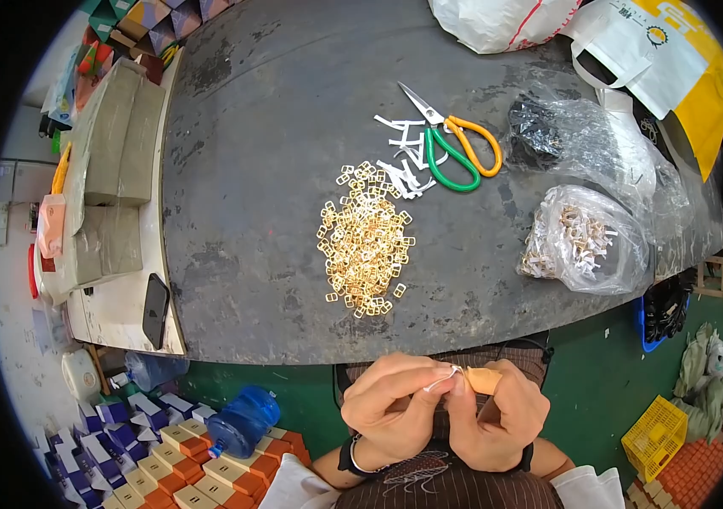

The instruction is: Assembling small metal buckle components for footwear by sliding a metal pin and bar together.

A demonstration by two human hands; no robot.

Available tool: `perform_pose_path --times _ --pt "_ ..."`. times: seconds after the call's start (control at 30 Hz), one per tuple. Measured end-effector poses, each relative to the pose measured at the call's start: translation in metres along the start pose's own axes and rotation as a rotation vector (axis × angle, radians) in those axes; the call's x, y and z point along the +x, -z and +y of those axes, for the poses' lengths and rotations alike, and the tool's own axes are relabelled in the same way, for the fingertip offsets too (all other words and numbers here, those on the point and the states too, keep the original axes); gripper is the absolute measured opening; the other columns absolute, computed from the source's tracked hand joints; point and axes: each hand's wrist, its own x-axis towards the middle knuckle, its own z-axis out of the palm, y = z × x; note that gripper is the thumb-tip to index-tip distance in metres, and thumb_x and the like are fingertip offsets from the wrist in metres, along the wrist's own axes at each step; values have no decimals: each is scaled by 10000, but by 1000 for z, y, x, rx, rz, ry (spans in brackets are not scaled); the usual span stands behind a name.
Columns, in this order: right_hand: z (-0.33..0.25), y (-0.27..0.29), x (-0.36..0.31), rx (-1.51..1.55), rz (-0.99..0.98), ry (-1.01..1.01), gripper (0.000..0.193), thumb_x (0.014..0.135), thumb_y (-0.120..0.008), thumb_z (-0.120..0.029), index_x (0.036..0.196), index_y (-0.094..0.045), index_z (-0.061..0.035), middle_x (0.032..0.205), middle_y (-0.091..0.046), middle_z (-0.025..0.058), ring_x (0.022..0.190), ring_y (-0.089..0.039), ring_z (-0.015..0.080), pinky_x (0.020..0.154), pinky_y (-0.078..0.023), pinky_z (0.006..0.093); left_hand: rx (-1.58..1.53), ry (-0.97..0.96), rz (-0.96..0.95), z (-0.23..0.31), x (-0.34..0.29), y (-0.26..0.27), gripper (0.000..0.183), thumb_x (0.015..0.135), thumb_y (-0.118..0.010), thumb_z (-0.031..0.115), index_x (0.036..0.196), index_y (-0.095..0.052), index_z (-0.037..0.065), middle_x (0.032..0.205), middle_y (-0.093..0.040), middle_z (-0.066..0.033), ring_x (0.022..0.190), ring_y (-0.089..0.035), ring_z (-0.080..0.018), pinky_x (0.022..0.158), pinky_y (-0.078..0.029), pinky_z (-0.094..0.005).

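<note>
My left hand (391,403) and my right hand (497,416) are close together below the near edge of the dark table (277,127), over my lap. Between their fingertips they pinch a small white strip (444,379); whether a buckle is on it is hidden by the fingers. A bandage wraps one finger of my right hand. On the table ahead lies a pile of small gold buckles (366,242). Beyond it are loose white strips (404,157) and scissors with green and orange handles (451,140).
A clear bag of finished gold-and-white pieces (586,242) and a bag of black parts (548,131) lie at the right. A phone (155,310) and wrapped grey blocks (111,161) sit on a white bench at left. Boxes, a blue water jug (243,420) and a yellow crate (657,437) are on the floor.
</note>
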Motion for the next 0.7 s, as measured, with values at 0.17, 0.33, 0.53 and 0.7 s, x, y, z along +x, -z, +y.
perform_pose_path --times 0.17,0.33,0.53,0.7 --pt "-2 1 -2 54 1 -28 152 725 -705 6 724 -553 19 590 -554 112 413 -512 188 377 -387 262 2 -59 -6 0 0 1 110 728 -707 -43 832 -675 -23 753 -668 -141 635 -645 -201 545 -495 -259" --pt "-6 2 -6 103 -30 -130 129 757 -702 -27 745 -584 25 619 -586 119 432 -541 181 392 -399 252 -24 -76 5 -4 -4 1 101 739 -717 -8 829 -674 -24 763 -668 -138 631 -646 -212 547 -498 -278" --pt "-5 22 26 403 -304 -474 85 803 -673 -21 818 -646 58 653 -623 110 507 -601 131 443 -434 224 -610 289 -19 -2 10 14 158 894 -600 78 943 -676 -51 823 -643 -127 682 -626 -190 632 -518 -281" --pt "17 37 37 321 -563 -468 80 804 -692 -63 818 -663 9 661 -628 73 516 -600 118 461 -440 224 -456 532 -428 -4 29 23 138 849 -618 -39 975 -662 -72 880 -638 -131 754 -639 -141 667 -533 -220"
